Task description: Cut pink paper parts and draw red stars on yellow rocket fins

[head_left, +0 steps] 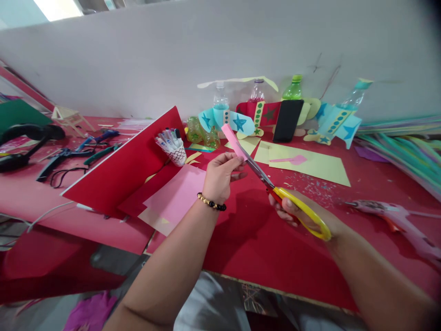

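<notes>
Red craft table (pixel 275 257), scraps (pixel 310 186) about: L hand (pixel 220 177) pinches pink strip (pixel 233 141) up to blades (pixel 257 168) for cutting; R hand (pixel 292 209) clamped on yellow scissors (pixel 305 207).

Two hands are in view, one left hand (pixel 220 177) and one right hand (pixel 292 209). There is one pair of scissors (pixel 262 172), one pink paper strip (pixel 234 141), one bracelet (pixel 211 201), one cup of markers (pixel 176 156), one glue gun (pixel 392 220), one headset (pixel 31 142), and four plastic bottles (pixel 293 89).
</notes>
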### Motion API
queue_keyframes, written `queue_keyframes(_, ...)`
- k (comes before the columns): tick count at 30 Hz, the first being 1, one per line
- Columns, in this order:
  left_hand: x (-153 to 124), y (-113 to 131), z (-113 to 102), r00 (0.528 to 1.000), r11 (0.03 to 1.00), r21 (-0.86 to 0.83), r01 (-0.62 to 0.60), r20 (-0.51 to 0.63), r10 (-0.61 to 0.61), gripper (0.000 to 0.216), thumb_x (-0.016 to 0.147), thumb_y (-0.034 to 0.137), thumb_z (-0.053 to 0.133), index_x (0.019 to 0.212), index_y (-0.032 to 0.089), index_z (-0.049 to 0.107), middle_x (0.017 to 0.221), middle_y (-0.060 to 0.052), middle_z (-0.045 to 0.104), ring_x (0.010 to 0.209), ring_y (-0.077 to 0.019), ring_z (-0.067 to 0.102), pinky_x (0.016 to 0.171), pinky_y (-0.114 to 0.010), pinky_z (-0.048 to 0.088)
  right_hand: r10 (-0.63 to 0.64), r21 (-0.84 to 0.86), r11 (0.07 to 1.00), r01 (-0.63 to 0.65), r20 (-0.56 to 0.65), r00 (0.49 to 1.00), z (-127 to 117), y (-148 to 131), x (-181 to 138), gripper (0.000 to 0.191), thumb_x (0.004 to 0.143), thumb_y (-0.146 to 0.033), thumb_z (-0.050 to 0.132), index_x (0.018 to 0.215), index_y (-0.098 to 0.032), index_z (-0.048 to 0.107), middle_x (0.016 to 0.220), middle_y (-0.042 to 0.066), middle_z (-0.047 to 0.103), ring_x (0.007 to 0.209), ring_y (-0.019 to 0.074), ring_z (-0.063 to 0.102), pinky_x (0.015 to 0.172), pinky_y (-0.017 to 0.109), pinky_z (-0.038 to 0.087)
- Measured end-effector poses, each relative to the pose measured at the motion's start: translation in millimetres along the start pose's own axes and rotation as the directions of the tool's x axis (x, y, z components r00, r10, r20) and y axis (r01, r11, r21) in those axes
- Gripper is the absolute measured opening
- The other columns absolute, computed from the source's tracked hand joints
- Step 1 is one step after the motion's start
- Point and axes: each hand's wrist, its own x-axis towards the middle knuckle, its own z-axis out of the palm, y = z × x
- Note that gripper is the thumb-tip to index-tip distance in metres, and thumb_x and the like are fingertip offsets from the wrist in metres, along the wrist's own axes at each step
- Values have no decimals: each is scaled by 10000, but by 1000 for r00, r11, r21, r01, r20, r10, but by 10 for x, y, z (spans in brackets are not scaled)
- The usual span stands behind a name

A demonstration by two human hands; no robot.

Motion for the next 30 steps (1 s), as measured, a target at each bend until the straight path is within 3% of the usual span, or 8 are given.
queue_keyframes(30, 14, 32, -23, 999, 999, 25, -42, -14, 42, 198, 666, 245, 776, 781, 160, 639, 794, -13, 650, 683, -99, 598, 624, -253, 554, 12, -29, 1000, -12, 2, 1000, 8, -33, -7, 552, 785, -754, 487, 864, -208, 493, 579, -67, 366, 439, 60, 260, 376, 183, 265)
